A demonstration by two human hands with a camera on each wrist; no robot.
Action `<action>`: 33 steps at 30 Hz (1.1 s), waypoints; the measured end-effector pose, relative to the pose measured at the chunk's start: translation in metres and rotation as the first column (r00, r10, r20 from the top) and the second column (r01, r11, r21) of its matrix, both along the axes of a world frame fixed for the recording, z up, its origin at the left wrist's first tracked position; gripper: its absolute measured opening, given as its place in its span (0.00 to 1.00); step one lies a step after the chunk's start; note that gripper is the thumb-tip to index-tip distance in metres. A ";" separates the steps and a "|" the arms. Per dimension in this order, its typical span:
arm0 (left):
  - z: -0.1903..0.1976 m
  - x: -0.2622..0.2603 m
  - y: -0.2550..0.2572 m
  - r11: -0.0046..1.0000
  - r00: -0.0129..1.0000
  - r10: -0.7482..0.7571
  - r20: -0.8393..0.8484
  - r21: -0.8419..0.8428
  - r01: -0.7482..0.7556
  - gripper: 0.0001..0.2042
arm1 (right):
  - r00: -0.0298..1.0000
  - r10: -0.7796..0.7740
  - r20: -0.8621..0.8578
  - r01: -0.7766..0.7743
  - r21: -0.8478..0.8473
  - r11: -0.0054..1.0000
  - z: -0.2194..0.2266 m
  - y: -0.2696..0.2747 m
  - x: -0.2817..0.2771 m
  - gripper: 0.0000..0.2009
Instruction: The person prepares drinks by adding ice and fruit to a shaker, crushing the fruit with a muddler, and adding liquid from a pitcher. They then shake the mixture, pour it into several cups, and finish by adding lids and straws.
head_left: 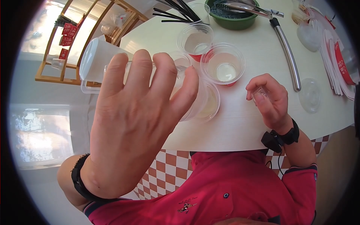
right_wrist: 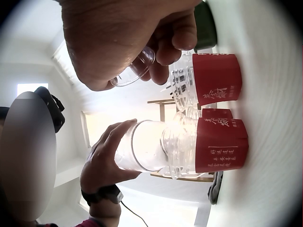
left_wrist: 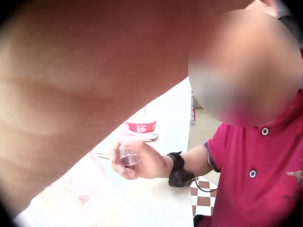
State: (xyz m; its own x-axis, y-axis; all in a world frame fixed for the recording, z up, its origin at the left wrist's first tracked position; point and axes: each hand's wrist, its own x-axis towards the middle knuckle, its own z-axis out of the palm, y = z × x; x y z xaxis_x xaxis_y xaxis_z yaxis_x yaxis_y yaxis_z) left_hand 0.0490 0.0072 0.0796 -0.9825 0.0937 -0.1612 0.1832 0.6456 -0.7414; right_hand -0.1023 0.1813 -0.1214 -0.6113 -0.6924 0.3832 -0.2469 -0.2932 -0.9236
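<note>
My left hand grips a frosted white container lying on its side in the air. Its mouth is over a clear cup near the table's front edge. The right wrist view shows the same left hand holding the container against a red-labelled cup. My right hand rests on the table and pinches a small clear cup. That small cup is also in the left wrist view, and it looks empty. Two more clear cups stand behind.
On the pale round table, a green bowl with metal tools sits at the back beside black straws. A long metal handle, a clear lid and stacked red-and-white sleeves lie to the right. A wooden rack stands left.
</note>
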 end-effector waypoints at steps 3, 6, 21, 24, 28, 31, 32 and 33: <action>0.000 -0.001 0.000 0.999 1.000 0.003 -0.008 -0.043 -0.003 0.28 | 1.000 0.002 -0.010 -0.002 0.009 1.000 0.000 0.000 -0.001 0.06; -0.007 0.001 0.000 0.997 0.998 0.036 0.055 -0.069 -0.032 0.28 | 1.000 0.002 -0.003 -0.002 0.001 1.000 0.001 -0.001 0.000 0.06; 0.007 0.005 -0.009 0.999 0.999 0.016 -0.034 0.036 -0.015 0.29 | 1.000 -0.017 -0.026 0.018 0.026 0.999 -0.001 0.000 -0.001 0.06; 0.003 0.007 -0.007 0.998 0.999 0.047 0.008 0.043 -0.047 0.29 | 1.000 -0.006 -0.011 0.006 0.016 1.000 0.001 0.000 -0.001 0.06; 0.007 0.007 -0.012 0.999 0.998 0.008 -0.058 0.034 -0.006 0.29 | 1.000 0.003 -0.002 -0.003 0.023 1.000 0.003 0.001 -0.001 0.06; 0.007 0.007 -0.011 0.999 0.999 0.038 -0.039 0.033 -0.037 0.29 | 1.000 -0.006 -0.021 0.007 0.043 0.999 0.001 0.002 -0.001 0.07; 0.007 0.008 -0.010 0.998 0.998 0.054 -0.025 0.029 -0.053 0.29 | 1.000 0.001 -0.014 0.000 0.038 0.999 0.001 0.001 -0.001 0.07; 0.007 0.008 -0.010 0.997 0.998 0.068 -0.012 0.025 -0.068 0.29 | 1.000 0.005 -0.007 -0.005 0.033 0.999 0.002 0.001 -0.001 0.06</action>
State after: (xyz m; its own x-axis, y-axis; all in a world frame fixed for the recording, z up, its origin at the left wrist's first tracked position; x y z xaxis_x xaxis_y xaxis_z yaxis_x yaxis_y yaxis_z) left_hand 0.0569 -0.0029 0.0863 -0.9887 0.0305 -0.1471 0.1289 0.6742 -0.7272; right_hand -0.1030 0.1824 -0.1196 -0.6054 -0.7075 0.3646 -0.2520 -0.2641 -0.9310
